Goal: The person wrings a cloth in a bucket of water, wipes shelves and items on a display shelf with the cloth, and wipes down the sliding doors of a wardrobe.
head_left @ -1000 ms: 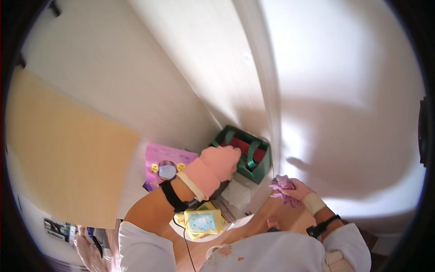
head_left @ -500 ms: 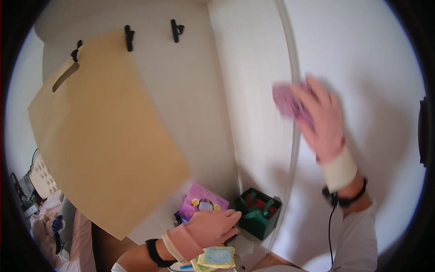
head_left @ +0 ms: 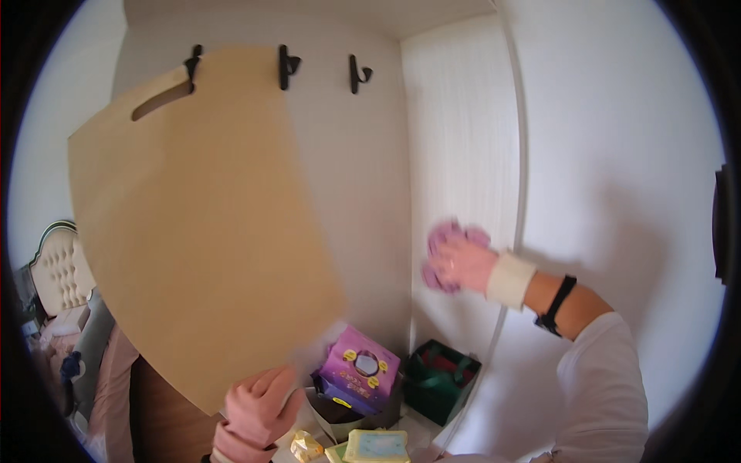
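My right hand (head_left: 465,262), in a pink glove with a cream cuff, presses a crumpled mauve cloth (head_left: 445,232) against the pale wall panel (head_left: 463,139). The cloth sticks out around the fingers. My left hand (head_left: 261,407), also gloved in pink, is low beside the bottom edge of a large brown paper bag (head_left: 201,231). Its fingers are curled, and whatever may be in them is hidden. The bag hangs tilted from a black hook (head_left: 194,68), with its slot handle at the upper left.
Two more black hooks (head_left: 285,68) are on the back wall. Below stand a purple box (head_left: 361,369), a dark green bag (head_left: 440,382) with handles, and a yellow-edged wipes pack (head_left: 377,446) beside a gold packet (head_left: 306,446). A bed with a tufted headboard (head_left: 62,266) is at the far left.
My right hand has moved the cloth down and left, from beside the panel's edge strip onto the panel. My left hand has drawn back left from over the purple box, its fingers now curled. The view has shifted.
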